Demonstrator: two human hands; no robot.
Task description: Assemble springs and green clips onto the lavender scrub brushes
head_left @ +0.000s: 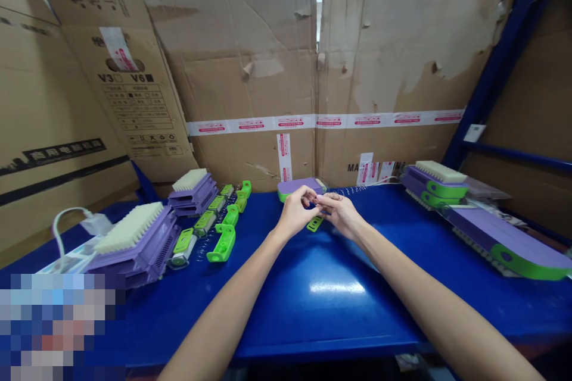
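My left hand [295, 212] and my right hand [343, 214] meet over the middle of the blue table, fingertips pinched together. Whatever lies between the fingertips is too small and too covered to make out. Just below the fingers shows a small yellow-green slotted piece [315, 224]; I cannot tell whether it rests on the table or is held. Behind my hands lies a purple housing with a green end [298, 188], partly covered by my left hand.
At left stand stacked purple housings with cream bristle blocks [131, 229], green-and-metal pieces [205, 223], springs [205, 245] and bright green brackets [223, 244]. Right, more purple-and-green housings [509, 238] are piled. Cardboard sheets [241, 71] wall the back. A white plug [96, 224] sits far left.
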